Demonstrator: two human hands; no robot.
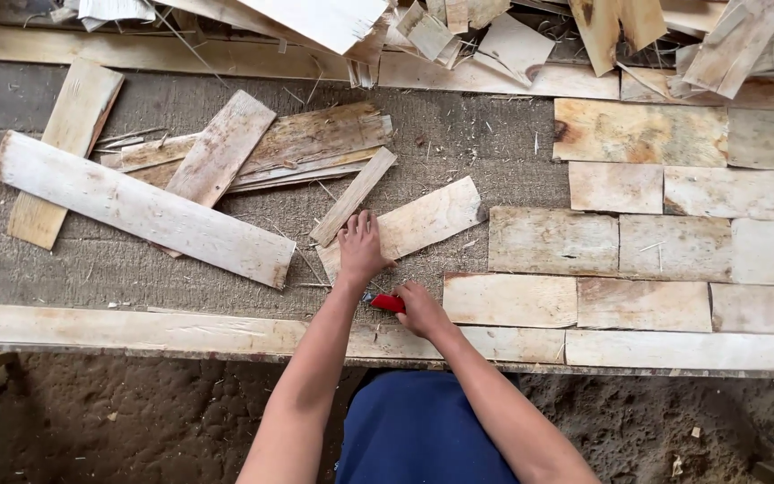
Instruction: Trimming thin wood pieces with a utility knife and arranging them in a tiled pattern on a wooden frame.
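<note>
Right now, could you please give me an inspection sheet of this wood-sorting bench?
Surface: rough grey bench, wooden rail along the near edge.
Job's things: veneer piece under the left hand; red tool in the right hand.
Clutter: long plank and loose strips on the left; scrap heap at the back; tiled veneer sheets on the right.
Grippers: left hand flat, pressing; right hand closed on the tool.
Cables: nothing seen.
Surroundings: dirt floor below.
</note>
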